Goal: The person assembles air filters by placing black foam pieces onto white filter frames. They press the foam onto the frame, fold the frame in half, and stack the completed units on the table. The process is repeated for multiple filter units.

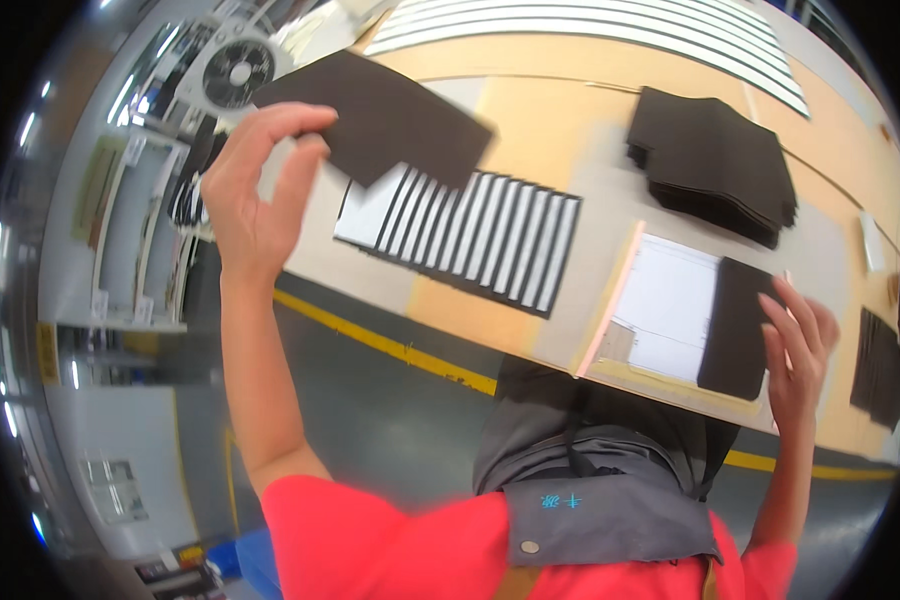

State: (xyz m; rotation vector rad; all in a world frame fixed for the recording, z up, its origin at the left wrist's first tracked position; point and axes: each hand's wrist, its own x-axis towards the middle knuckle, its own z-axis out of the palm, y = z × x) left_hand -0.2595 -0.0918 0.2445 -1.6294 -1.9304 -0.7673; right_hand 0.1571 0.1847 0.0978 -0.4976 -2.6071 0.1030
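Dark brown, flat, straight-edged sheet, its material unclear, hangs in the left hand, pinched at 1 edge between thumb and fingers above a tan, flat-topped worktable. Right hand, fingers loosely curved and parted, sits at the edge of a 2nd dark, round-cornered sheet; whether they touch cannot be told. That piece partly covers a white, line-marked paper. Farther out lie a fanned row of white-and-black pieces and a thick dark brown stack. Placing 1 sheet appears the step in hand; the next move likely calls for lowering it flat, squared to the row.
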